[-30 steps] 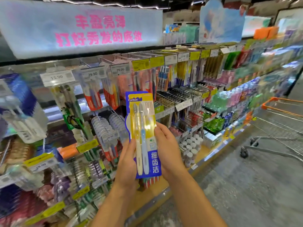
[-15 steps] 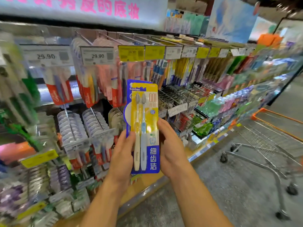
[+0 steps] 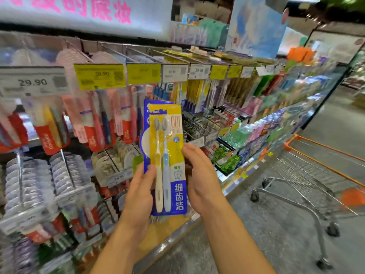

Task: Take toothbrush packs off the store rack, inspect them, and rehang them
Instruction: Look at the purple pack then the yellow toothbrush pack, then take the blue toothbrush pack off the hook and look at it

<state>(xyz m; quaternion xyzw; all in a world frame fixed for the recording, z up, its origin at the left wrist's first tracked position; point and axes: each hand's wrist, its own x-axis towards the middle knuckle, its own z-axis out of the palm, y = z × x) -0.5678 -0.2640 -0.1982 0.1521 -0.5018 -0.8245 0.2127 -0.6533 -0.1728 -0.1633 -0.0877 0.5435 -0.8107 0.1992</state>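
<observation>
A yellow and blue toothbrush pack with two brushes, one yellow and one blue, stands upright in front of the store rack. My left hand holds its lower left edge, thumb on the front. My right hand holds the right edge, fingers curled behind the card. The pack's top hang hole is level with the hanging packs, apart from any hook.
Hooks carry red toothbrush packs and round floss packs to the left, under price tags. Shelves of bottles run to the right. An orange-handled shopping cart stands in the aisle at right.
The view has moved closer to the rack and turned slightly right. The pack has stayed upright in both hands, now nearer the hanging packs.
</observation>
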